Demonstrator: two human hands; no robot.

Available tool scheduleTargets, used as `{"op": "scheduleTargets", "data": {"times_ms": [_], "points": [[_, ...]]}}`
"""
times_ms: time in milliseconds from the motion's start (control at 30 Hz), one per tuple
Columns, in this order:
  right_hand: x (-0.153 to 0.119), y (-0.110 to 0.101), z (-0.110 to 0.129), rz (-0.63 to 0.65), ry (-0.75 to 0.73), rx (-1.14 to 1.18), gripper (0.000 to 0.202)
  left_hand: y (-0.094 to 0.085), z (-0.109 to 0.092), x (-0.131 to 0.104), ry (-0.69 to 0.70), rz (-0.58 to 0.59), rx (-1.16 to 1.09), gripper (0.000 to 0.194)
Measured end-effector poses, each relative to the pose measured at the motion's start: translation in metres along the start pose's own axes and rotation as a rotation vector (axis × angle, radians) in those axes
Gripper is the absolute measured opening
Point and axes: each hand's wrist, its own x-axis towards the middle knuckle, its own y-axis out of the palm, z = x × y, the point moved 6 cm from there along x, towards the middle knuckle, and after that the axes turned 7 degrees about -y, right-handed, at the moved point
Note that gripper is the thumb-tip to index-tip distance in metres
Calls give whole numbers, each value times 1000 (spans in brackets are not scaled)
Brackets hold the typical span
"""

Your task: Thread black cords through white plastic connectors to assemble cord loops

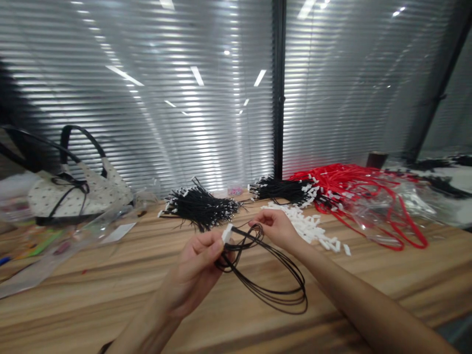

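My left hand (206,265) pinches a small white plastic piece (227,235) between thumb and fingers. From it hang several loops of thin black cord (280,290), which droop to the right above the table. My right hand (275,226) is closed near the far side of the loops, its fingertips pressed together at a thin strand of the cord. Just beyond my right hand lies a heap of small white plastic pieces (308,226), partly hidden by the hand. A bundle of black cords with light tips (202,204) rests on the table past my left hand.
Another black cord bundle (283,191) lies by the window. Red straps (342,177) and clear plastic bags (372,216) pile up at the right. A dotted handbag (88,191) stands at the left, beside plastic packets (62,250). Blinds (165,98) hang behind the glass.
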Motion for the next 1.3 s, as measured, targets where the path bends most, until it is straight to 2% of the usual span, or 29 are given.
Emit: {"op": "scheduleTargets", "data": {"times_ms": [100,200,333,467,533,600,667,767,800,900,967,1200,1300], "points": [[-2,2,-4,-14,54,12,23,1,6,-1,-12,5,-12,24],[-6,5,-4,-9,209,68,29,0,8,1,-14,16,-41,21],[-12,5,7,28,452,283,24,-6,3,7,13,-24,-55,23],[-13,-3,18,-13,530,509,13,-14,-3,11,29,-63,-63,22],[-12,-7,23,7,500,451,17,-18,-4,12,25,-73,-49,23],[-10,-12,30,45,428,285,20,-21,-1,13,6,-69,-10,24],[-10,-18,40,28,343,173,19,-22,1,14,-11,-55,45,24],[-12,-26,57,-56,239,244,13,-21,5,16,-15,-29,124,25],[-14,-24,63,-35,220,295,10,-21,5,16,-18,-22,144,24],[-20,-9,75,193,234,412,14,-23,8,18,-31,-16,188,24],[-24,-1,79,301,242,412,17,-24,8,18,-24,-16,215,25],[-25,3,79,323,106,249,17,-27,9,19,-6,-30,356,28],[-25,0,86,320,-108,-39,19,-28,9,19,-4,-53,420,29]]}}
